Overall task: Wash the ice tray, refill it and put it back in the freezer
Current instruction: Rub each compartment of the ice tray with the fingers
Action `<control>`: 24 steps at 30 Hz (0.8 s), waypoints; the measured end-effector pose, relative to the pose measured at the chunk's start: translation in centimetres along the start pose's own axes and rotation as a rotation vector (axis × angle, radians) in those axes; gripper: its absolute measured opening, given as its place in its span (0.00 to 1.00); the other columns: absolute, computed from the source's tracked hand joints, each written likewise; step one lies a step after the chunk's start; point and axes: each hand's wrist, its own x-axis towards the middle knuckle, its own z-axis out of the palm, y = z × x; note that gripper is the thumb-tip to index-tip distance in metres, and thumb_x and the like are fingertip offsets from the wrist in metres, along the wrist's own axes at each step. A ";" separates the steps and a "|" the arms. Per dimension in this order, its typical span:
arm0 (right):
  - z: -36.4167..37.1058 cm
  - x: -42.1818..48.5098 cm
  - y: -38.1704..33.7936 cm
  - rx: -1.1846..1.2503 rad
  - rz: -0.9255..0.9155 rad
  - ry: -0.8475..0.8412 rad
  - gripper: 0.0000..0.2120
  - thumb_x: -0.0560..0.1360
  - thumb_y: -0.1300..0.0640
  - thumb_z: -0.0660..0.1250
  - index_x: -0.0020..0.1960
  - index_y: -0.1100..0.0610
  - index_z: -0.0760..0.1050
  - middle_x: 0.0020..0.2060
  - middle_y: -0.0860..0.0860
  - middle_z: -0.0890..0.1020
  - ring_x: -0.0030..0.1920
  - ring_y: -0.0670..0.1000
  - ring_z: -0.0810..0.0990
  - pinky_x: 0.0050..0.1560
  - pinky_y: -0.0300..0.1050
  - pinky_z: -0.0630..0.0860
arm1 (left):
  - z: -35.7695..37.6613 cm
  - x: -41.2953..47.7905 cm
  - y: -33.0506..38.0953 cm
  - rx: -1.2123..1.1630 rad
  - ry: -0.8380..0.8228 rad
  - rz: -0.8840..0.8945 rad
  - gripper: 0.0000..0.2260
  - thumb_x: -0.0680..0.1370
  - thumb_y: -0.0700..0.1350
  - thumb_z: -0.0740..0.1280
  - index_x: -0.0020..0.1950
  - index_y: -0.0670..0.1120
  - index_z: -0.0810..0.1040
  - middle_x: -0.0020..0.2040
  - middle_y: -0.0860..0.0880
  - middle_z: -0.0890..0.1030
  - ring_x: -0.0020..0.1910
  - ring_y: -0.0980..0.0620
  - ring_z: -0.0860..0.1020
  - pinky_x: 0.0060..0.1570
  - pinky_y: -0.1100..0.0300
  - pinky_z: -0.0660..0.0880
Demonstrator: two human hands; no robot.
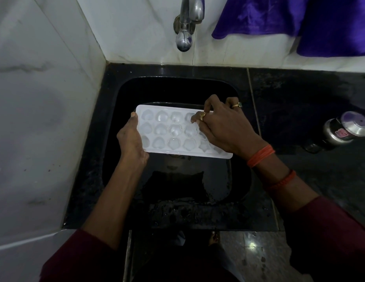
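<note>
left hand [130,137] is gripping the left short end of the white ice tray [173,131], thumb lying along the top rim and fingers tucked underneath. right hand [224,129] is reaching over the tray's right part with its fingers bent; the thumb is hooking past the far rim while a fingertip is pressing into a cell of the far row, so it is pinching that edge. orange bangles [261,155] are sitting on the right wrist. both hands are holding the tray roughly level, cells facing up, above the black sink [177,88] and below the steel tap [186,21]. a purple cloth [299,21] is hanging on the wall at upper right, and a steel container [340,129] is lying on the dark counter [299,98] well to the right.
</note>
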 end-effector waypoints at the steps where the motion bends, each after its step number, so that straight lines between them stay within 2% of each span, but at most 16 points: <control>1: 0.0 0.1 0.0 -0.020 -0.001 -0.008 0.26 0.79 0.44 0.46 0.58 0.46 0.82 0.53 0.51 0.72 0.45 0.51 0.76 0.59 0.53 0.61 | 0.0 0.0 0.0 0.000 0.000 0.001 0.16 0.83 0.54 0.66 0.61 0.43 0.83 0.53 0.44 0.87 0.49 0.42 0.87 0.47 0.42 0.85; 7: -0.4 0.2 -0.1 -0.044 -0.008 0.065 0.23 0.79 0.46 0.49 0.53 0.48 0.83 0.52 0.52 0.72 0.43 0.50 0.74 0.56 0.52 0.61 | 0.0 0.0 0.1 0.008 0.004 0.009 0.16 0.83 0.54 0.66 0.61 0.43 0.83 0.53 0.44 0.87 0.50 0.43 0.87 0.46 0.44 0.85; 13: 0.3 0.1 -0.3 -0.060 -0.016 0.040 0.24 0.79 0.46 0.49 0.52 0.49 0.83 0.50 0.53 0.72 0.41 0.51 0.75 0.54 0.51 0.60 | 0.1 0.1 0.0 0.015 0.016 0.003 0.15 0.83 0.53 0.67 0.60 0.43 0.83 0.51 0.45 0.88 0.48 0.44 0.87 0.41 0.48 0.85; 20: 0.2 0.1 -0.4 -0.077 -0.019 0.096 0.21 0.80 0.47 0.52 0.49 0.50 0.83 0.49 0.52 0.72 0.40 0.51 0.74 0.53 0.50 0.59 | 0.0 0.1 -0.2 0.014 0.019 0.000 0.15 0.83 0.53 0.66 0.60 0.43 0.83 0.51 0.44 0.88 0.48 0.43 0.87 0.45 0.45 0.85; 24: 0.2 0.1 -0.4 -0.071 -0.021 0.084 0.21 0.79 0.47 0.51 0.51 0.49 0.83 0.49 0.51 0.72 0.42 0.50 0.75 0.54 0.50 0.59 | 0.0 0.2 -0.1 0.012 0.010 -0.002 0.15 0.83 0.54 0.66 0.61 0.44 0.83 0.52 0.44 0.87 0.49 0.43 0.87 0.46 0.44 0.85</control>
